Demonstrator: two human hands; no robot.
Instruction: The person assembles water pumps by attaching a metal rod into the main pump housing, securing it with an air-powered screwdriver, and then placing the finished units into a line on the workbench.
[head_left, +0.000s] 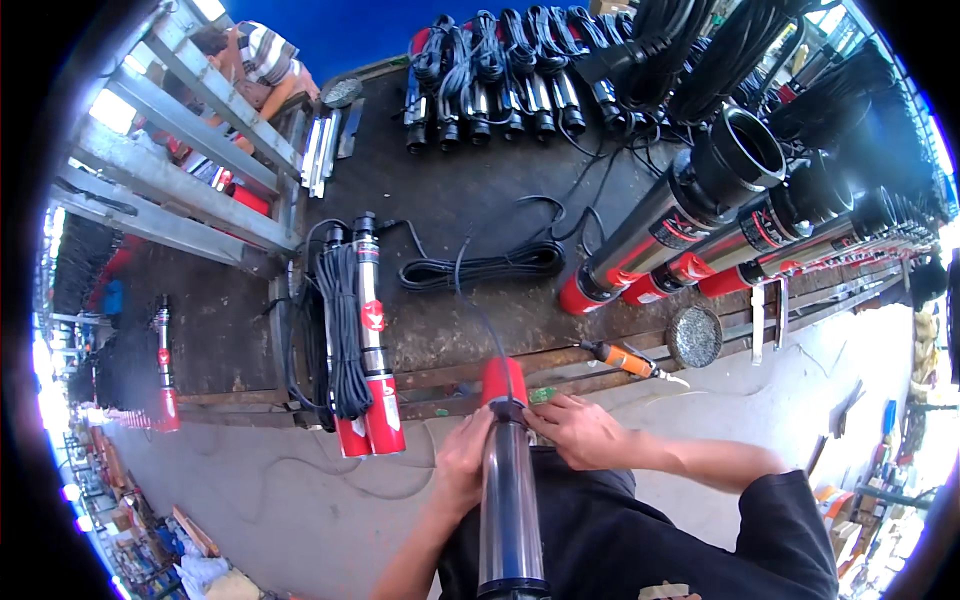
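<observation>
In front of my body, a steel submersible pump (509, 490) with a red end (503, 380) and a black collar points away from me, its red end at the bench's front edge. My left hand (464, 458) grips its left side just below the collar. On the right side, my right hand (583, 432) has its fingertips pressed at the collar. A black cable runs from the collar up onto the bench, toward a bundled coil of cable (485, 265). The fingers' undersides are hidden.
Finished-looking pumps with coiled cables (370, 300) lie left on the dark bench (450, 345). Several more pumps (540, 95) line the back, and large ones (640, 245) stand right. An orange power tool (625, 358) and a round dish (694, 335) sit near the front edge. Another person (262, 70) is beyond the metal frame.
</observation>
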